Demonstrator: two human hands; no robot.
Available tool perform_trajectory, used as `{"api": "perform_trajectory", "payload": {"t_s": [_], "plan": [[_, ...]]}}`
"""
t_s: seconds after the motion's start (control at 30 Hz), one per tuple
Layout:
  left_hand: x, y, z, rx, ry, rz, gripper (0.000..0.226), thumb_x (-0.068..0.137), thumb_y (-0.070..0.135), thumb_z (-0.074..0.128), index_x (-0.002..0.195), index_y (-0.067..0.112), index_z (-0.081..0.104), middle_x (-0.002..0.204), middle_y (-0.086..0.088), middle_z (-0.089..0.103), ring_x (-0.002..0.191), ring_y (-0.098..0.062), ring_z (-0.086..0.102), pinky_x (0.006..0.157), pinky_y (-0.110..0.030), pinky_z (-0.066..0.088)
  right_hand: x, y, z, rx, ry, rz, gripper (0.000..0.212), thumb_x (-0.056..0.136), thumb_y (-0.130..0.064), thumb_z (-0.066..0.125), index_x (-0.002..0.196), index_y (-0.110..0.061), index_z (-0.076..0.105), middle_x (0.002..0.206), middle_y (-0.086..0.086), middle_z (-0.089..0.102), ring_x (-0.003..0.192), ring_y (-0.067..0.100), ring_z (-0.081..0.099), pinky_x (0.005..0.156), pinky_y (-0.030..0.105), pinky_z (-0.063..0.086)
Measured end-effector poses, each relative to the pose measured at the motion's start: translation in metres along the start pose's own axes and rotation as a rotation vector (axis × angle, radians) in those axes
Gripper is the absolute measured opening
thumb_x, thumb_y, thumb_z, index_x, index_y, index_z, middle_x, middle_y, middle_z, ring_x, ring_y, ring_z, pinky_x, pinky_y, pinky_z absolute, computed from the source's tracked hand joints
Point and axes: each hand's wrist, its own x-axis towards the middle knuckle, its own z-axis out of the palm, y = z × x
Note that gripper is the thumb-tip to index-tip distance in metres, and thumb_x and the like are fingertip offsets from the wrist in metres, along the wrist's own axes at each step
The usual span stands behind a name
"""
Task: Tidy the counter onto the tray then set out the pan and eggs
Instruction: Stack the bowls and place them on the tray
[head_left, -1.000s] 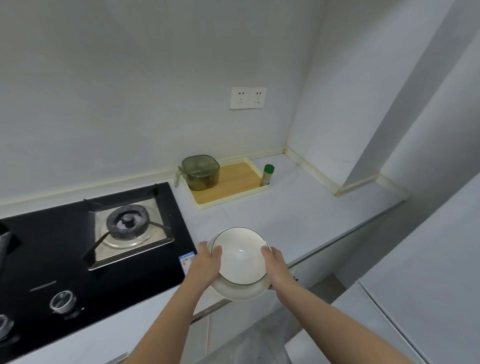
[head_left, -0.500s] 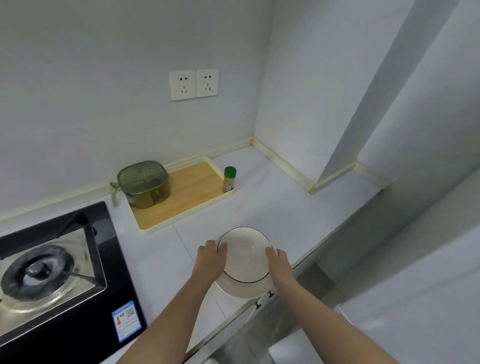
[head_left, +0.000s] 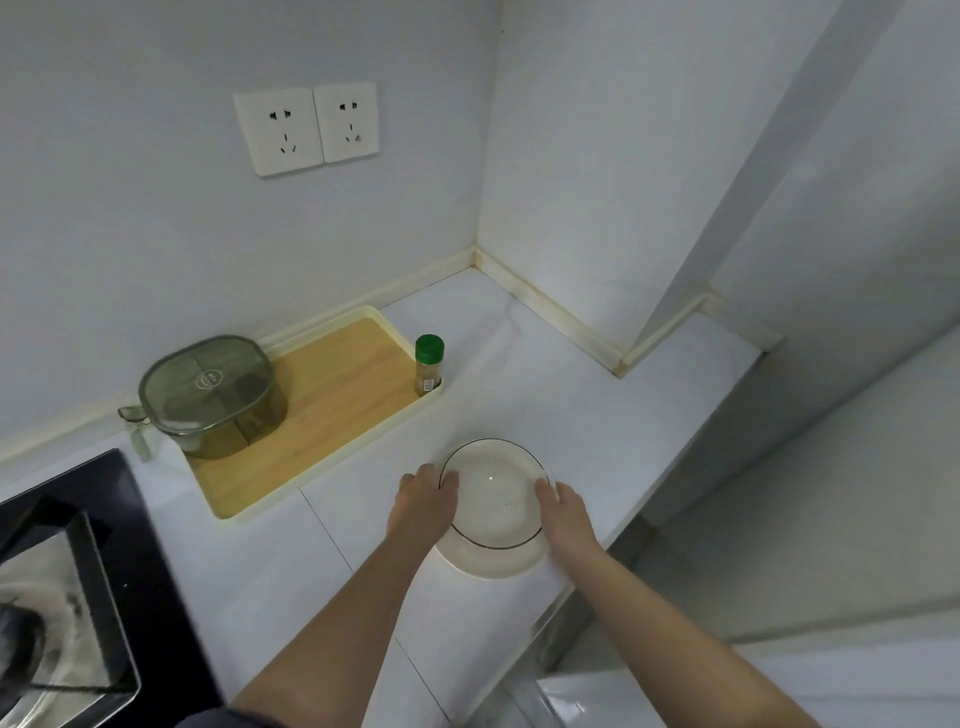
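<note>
Hob (head_left: 62, 571): black, at the far left edge of the counter (head_left: 519, 374), with no pan on the part in view.
Lidded container (head_left: 213, 395): green, translucent, standing on the left end of the tray.
Tray (head_left: 343, 400): wooden floor, cream rim, against the back wall; its middle and near end are bare.
Spice jar (head_left: 429, 364): green cap, upright at the tray's right corner, seemingly just inside the rim.
Left hand (head_left: 423, 501): grips the bowl's left side, thumb hooked over the rim.
Bowl (head_left: 493, 499): white with a dark rim line, empty, upright, near the counter's front edge and to the right of the tray; whether it rests on the surface or is just clear of it I cannot tell.
Right hand (head_left: 566, 512): clasps the bowl's right side, fingers curled against the wall.
Step in hand: probably the tidying part, with the bowl the last loose piece.
Next move: likely carry it level, leftward and away, onto the tray's bare floor, clear of jar and container.
</note>
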Motion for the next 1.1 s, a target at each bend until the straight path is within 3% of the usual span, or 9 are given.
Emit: {"api": "perform_trajectory", "payload": {"t_s": [0.1,0.23,0.3,0.37,0.5,0.7,0.87,0.97,1.1], "plan": [[0.007,-0.002,0.000,-0.010,-0.008,0.014,0.050,0.097,0.046,0.036,0.132,0.012,0.046,0.124,-0.014,0.048,0.111,-0.031,0.050,0.096,-0.042,0.044,0.002,-0.001,-0.003,0.031,-0.033,-0.017,0.036,0.097,-0.043,0.041,0.107,-0.015,0.060,0.108,0.004,0.059,0.102,0.024,0.056,0.087,0.035,0.045],[-0.002,-0.015,-0.007,-0.175,-0.030,0.054,0.048,0.099,0.046,0.035,0.128,0.012,0.053,0.123,-0.015,0.057,0.108,-0.034,0.057,0.090,-0.046,0.051,-0.011,0.005,-0.012,0.123,-0.111,0.069,0.030,0.094,-0.041,0.035,0.072,-0.027,0.050,0.070,-0.003,0.050,0.061,0.016,0.044,0.052,0.023,0.042],[-0.015,-0.024,-0.011,-0.300,-0.080,-0.027,0.037,0.100,0.039,0.034,0.119,0.015,0.055,0.107,-0.014,0.062,0.088,-0.029,0.063,0.073,-0.043,0.058,-0.022,0.017,-0.014,0.112,-0.178,0.118,0.020,0.090,-0.031,0.033,0.081,-0.020,0.048,0.061,0.001,0.046,0.047,0.016,0.042,0.046,0.022,0.038],[-0.025,-0.032,-0.010,-0.310,-0.159,-0.069,0.029,0.097,0.027,0.036,0.118,0.015,0.052,0.089,-0.016,0.064,0.064,-0.025,0.064,0.061,-0.040,0.060,-0.031,0.025,-0.011,0.033,-0.224,0.115,0.020,0.087,-0.017,0.033,0.104,-0.018,0.045,0.058,0.007,0.054,0.042,0.019,0.048,0.040,0.021,0.037],[-0.021,-0.030,-0.006,-0.311,-0.187,-0.046,0.046,0.091,0.006,0.032,0.134,0.017,0.041,0.077,-0.019,0.064,0.052,-0.024,0.063,0.049,-0.031,0.054,-0.032,0.015,-0.004,0.043,-0.159,0.080,0.030,0.083,-0.005,0.033,0.105,-0.024,0.042,0.062,0.011,0.062,0.048,0.021,0.053,0.043,0.026,0.041],[0.008,0.007,-0.005,-0.316,-0.100,0.017,0.043,0.094,0.008,0.032,0.135,0.016,0.044,0.078,-0.015,0.065,0.054,-0.021,0.063,0.047,-0.026,0.051,0.003,-0.009,-0.010,0.160,-0.064,0.051,0.030,0.081,-0.002,0.033,0.085,-0.024,0.052,0.057,0.011,0.057,0.051,0.022,0.047,0.047,0.028,0.036],[0.055,0.046,0.001,-0.333,-0.003,0.025,0.038,0.097,0.012,0.034,0.132,0.017,0.046,0.077,-0.014,0.065,0.056,-0.022,0.062,0.058,-0.036,0.059,0.067,-0.027,-0.017,0.234,-0.046,0.038,0.030,0.083,-0.002,0.036,0.097,-0.013,0.059,0.065,0.009,0.055,0.056,0.021,0.046,0.054,0.029,0.040],[0.085,0.066,0.006,-0.353,0.075,0.006,0.038,0.097,0.013,0.036,0.134,0.017,0.044,0.082,-0.014,0.066,0.060,-0.024,0.064,0.059,-0.037,0.059,0.108,-0.048,-0.019,0.269,-0.033,0.060,0.034,0.086,-0.001,0.037,0.105,-0.017,0.061,0.074,0.005,0.058,0.054,0.016,0.050,0.045,0.021,0.043],[0.114,0.091,0.011,-0.437,0.108,-0.044,0.049,0.095,0.010,0.037,0.143,0.019,0.034,0.092,-0.015,0.066,0.060,-0.025,0.065,0.055,-0.033,0.058,0.152,-0.077,-0.022,0.183,-0.041,-0.001,0.028,0.085,-0.002,0.037,0.100,-0.013,0.059,0.064,0.005,0.054,0.049,0.016,0.045,0.043,0.019,0.037]]}}
